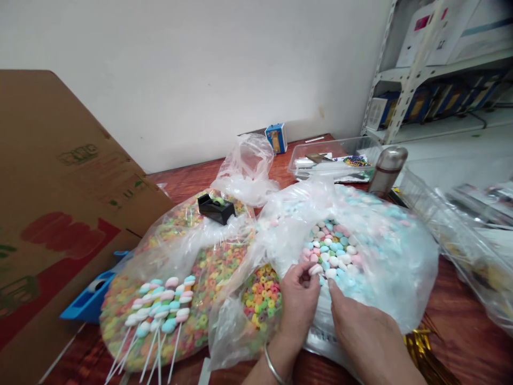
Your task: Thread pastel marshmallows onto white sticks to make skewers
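A workshop or stockroom, shown by metal shelving point(412, 80), a cardboard box point(72, 187) and large filled bags point(404, 262)

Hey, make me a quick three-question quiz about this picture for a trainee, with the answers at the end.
1. True or false: the bracelet is on the right wrist.
2. Where does the black tape dispenser sit? A) in the plastic tray; B) on the bag of colourful rings; C) on the shelf.
3. Fill in: the left hand pinches a ____.

Key: 1 false; 2 B; 3 candy.
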`<state>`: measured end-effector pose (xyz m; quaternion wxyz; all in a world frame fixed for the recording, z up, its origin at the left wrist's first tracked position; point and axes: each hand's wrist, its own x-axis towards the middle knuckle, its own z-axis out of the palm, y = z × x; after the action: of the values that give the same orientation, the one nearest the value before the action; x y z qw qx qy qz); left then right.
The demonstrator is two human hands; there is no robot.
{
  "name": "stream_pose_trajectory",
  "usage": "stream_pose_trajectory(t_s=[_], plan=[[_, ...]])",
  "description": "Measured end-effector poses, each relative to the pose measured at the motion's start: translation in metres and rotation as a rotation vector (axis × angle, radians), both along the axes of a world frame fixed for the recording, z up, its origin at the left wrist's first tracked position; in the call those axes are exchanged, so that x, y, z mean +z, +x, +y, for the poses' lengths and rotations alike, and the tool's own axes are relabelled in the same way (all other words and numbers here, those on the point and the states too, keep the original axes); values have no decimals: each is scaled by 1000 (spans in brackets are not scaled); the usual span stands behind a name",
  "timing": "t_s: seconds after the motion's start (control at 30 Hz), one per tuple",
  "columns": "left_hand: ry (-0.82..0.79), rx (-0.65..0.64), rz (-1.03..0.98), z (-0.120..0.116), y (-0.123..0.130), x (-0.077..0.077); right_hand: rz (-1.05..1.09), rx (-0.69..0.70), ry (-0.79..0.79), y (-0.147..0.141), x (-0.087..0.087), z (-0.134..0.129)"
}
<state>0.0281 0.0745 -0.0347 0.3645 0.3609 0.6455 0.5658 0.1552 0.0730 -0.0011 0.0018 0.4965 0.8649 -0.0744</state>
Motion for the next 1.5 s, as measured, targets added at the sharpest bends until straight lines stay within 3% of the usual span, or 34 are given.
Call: stream_pose_trajectory(t_s=[0.17,0.27,0.37,0.47,0.57,0.67,0.9,0.97,1.03,1.2,1.27,1.37,1.5], plan=[[-51,-12,-54,-14,8,-5,22,-2,9,-10,-4,3],[-84,-47,13,-31,-3,-6,12,24,-38,-17,-9,8],[-120,-21,219,-48,-30,1,-33,71,-95,-25,-9,6],[-129,19,583,-58,-62,12,-77,92,-89,-30,-8,2],[-226,-85,781,-58,-81,17,-72,108,-54,-33,-9,-2],[-331,-161,898,-56,-83,15,-72,103,-31,-33,-14,-4],[-428,-179,1083,-54,-74,15,-7,164,-71,-31,-24,-11],[-411,-158,1015,-53,-77,16,9,159,-64,-30,-25,-13],[-359,-91,826,-50,-81,16,23,162,-52,-28,-25,-15],[-229,58,-86,-48,-85,15,90,201,-17,-21,-26,-19],[-197,84,-313,-49,-82,16,112,200,-21,-20,-26,-19],[-193,100,-433,-50,-72,16,105,188,-26,-19,-27,-20],[-149,60,-415,-49,-53,13,146,160,-74,-19,-28,-20]])
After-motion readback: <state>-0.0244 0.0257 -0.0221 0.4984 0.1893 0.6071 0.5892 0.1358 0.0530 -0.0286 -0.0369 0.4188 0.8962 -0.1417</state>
